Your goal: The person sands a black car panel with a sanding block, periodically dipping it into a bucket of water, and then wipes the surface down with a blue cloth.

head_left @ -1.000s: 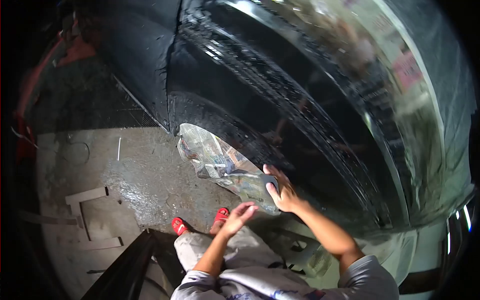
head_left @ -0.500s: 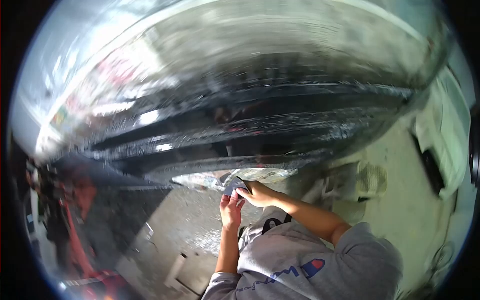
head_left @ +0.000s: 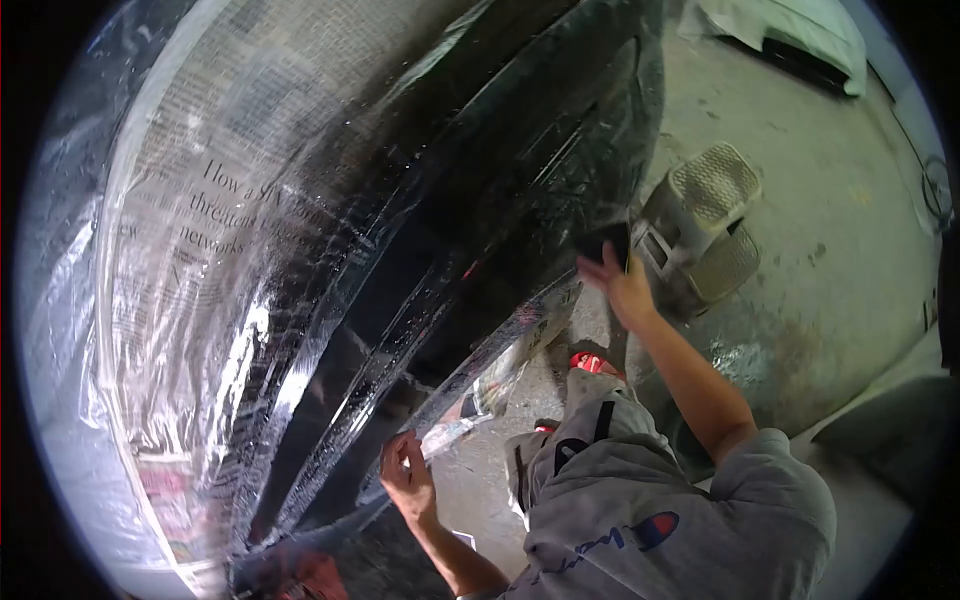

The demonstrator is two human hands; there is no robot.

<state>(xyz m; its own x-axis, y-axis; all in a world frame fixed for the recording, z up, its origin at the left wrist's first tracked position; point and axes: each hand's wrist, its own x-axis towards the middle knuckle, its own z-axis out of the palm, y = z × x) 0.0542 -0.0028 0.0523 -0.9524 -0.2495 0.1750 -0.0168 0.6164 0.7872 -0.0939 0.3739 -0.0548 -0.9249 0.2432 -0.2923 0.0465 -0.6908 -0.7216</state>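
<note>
A wet, glossy black panel (head_left: 400,290) runs diagonally across the view, with newspaper (head_left: 215,200) under clear plastic along its left side. My right hand (head_left: 622,280) holds a dark, flat sheet (head_left: 603,243) against its fingers, at the panel's right edge. Near the panel's lower edge is my left hand (head_left: 408,478), its fingers curled and close together; whatever they hold, if anything, is too small to make out. More newspaper (head_left: 490,385) hangs below the panel between my hands.
A grey step stool (head_left: 715,185) with textured treads stands on the concrete floor right of the panel. A pale covered object (head_left: 790,30) with a black strip lies at the upper right. A red shape (head_left: 315,578) shows at the bottom left.
My hands, together on the grey sheet before, are now far apart. The right hand is out to the right with a dark sheet; the left is lower. The view has turned.
</note>
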